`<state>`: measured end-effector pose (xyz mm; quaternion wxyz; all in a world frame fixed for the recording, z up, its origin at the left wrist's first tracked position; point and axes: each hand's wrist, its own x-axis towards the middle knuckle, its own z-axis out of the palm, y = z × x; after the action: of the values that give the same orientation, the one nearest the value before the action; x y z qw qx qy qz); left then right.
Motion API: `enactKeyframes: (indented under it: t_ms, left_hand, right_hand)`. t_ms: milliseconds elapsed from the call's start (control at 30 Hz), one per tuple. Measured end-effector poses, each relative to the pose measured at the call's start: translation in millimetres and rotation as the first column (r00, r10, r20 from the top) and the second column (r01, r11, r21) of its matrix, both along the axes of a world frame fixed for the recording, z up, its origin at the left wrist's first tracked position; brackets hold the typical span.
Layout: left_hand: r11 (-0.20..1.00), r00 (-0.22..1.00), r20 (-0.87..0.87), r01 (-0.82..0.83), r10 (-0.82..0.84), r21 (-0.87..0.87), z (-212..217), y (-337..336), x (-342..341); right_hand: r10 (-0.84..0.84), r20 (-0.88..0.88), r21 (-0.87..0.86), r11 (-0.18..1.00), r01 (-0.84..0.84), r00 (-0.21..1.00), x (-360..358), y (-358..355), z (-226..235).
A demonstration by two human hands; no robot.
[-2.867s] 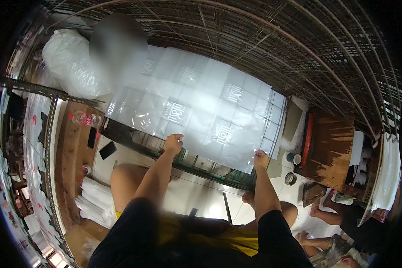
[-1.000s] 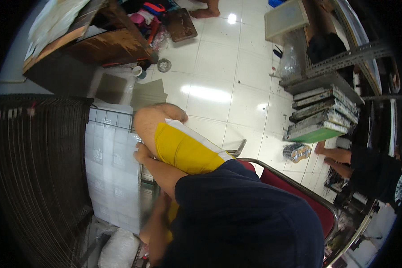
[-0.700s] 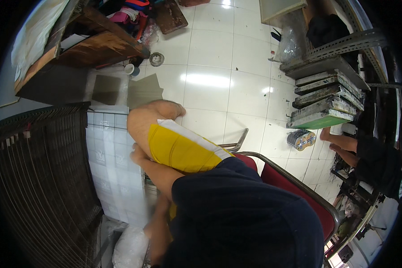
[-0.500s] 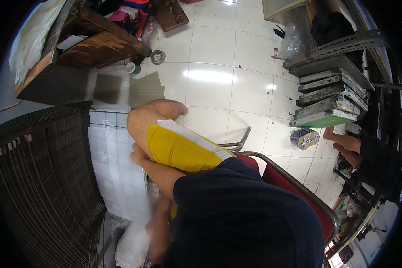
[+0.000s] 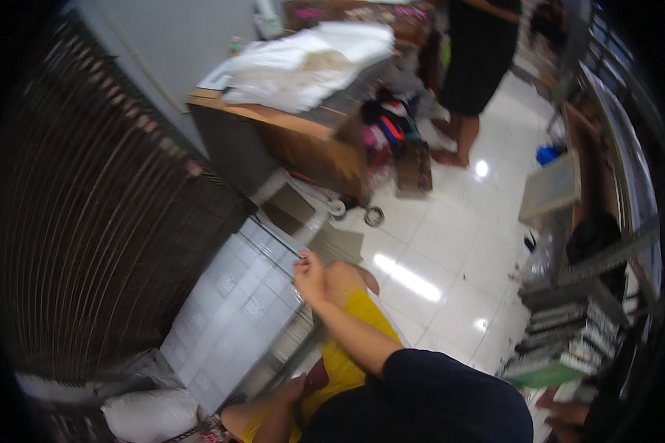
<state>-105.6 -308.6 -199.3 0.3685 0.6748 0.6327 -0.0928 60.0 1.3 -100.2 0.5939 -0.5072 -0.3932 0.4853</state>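
My right hand [image 5: 309, 279] is closed at the corner of a wire rack shelf [image 5: 279, 241], fingers pinched on its thin dark bar. On that shelf lies a large whitish sheet [image 5: 233, 310] with pale printed motifs, its wire grid partly visible. Lower down, my left hand [image 5: 292, 389] is near my thigh and the yellow shorts [image 5: 358, 325]; its fingers are blurred and I cannot make out what they touch. To the left, a tall drying rack [image 5: 118, 214] holds many raised wire shelves tilted on edge.
A wooden table [image 5: 273, 122] with crumpled white sheets [image 5: 310, 63] stands beyond the rack. Tape rolls [image 5: 374, 215] lie on the tiled floor. At right are stacked frames [image 5: 561, 343]. A white plastic bag [image 5: 151, 415] sits below the rack; another person [image 5: 480, 59] stands at the back.
My view has swung left and up, bringing the table and standing person into sight. My right hand has moved from beside my knee to the shelf corner.
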Motion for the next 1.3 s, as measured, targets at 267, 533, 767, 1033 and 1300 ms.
enactKeyframes:
  t_ms: [267,533,767,1033,1300]
  left_hand:
    - [0.847,0.816,0.241,-0.475,0.525,-0.238,50,23,33]
    - [0.934,0.89,0.292,-0.311,0.35,-0.173,-41,10,2]
    - [0.871,0.854,0.2,-0.437,0.48,-0.223,31,25,24]
    - [0.888,0.841,0.285,-0.44,0.461,-0.137,16,12,21]
    - [0.789,0.719,0.326,-0.552,0.614,-0.27,-6,5,17]
  right_hand:
    - [-0.479,0.291,0.569,0.783,0.253,0.828,115,115,179]
    - [-0.581,0.771,0.618,0.781,-0.084,0.261,129,165,185]
    - [-0.585,0.743,0.635,0.769,-0.069,0.326,132,166,182]
    - [-0.62,0.732,0.665,0.74,-0.1,0.283,133,166,198]
    - [-0.847,0.436,0.9,0.417,-0.129,0.303,105,203,311]
